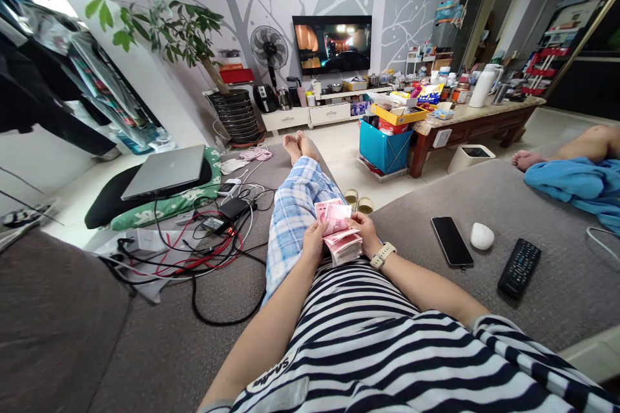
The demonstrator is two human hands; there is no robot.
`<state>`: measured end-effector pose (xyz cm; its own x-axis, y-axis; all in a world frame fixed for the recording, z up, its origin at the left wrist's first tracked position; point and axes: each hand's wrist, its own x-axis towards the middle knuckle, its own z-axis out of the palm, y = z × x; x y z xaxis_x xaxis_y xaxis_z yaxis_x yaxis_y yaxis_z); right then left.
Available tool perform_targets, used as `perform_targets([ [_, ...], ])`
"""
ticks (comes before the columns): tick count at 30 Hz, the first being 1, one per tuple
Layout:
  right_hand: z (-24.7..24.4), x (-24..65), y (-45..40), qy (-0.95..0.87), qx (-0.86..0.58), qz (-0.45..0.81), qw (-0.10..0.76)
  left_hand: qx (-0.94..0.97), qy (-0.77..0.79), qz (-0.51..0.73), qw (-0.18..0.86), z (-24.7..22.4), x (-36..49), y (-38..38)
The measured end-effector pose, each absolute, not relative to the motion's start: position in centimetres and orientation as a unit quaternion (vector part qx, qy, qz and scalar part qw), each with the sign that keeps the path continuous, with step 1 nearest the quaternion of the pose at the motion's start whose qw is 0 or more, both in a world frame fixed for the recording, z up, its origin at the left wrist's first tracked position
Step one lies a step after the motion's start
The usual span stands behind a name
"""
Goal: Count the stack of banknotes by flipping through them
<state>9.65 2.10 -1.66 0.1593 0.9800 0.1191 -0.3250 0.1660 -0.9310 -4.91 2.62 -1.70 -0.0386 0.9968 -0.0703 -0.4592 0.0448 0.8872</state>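
A thick bundle of pinkish-red banknotes [343, 244] rests over my lap, folded or bent across the middle, with some notes standing up above it. My left hand [314, 239] is closed on the left edge of the banknotes, thumb on top. On the other side my right hand [367, 232] grips their right edge; a pale wristwatch [382, 255] is on that wrist. Both hands are close together above the striped shirt [358, 287] and the blue plaid trousers [290, 216]. The fingers beneath the notes are partly hidden.
On the sofa to the right lie a phone [451, 242], a white rounded object [482, 236] and a black remote control [519, 268]. Tangled cables [213, 248] and a laptop [167, 171] are at left. Another person's leg [576, 145] shows at far right, beyond a cluttered table [513, 117].
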Motion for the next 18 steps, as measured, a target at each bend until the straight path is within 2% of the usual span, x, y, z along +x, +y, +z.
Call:
perform_targets([
  [8,-1.6,9.7,1.9,-0.403,-0.395,0.515,0.645,0.34,0.403,0.606,0.595,-1.6,-4.9,2.7],
  [18,-1.9,9.6,2.2,-0.402,-0.404,0.516,0.64,0.394,0.46,0.625,0.493,-3.4,-5.6,4.1],
])
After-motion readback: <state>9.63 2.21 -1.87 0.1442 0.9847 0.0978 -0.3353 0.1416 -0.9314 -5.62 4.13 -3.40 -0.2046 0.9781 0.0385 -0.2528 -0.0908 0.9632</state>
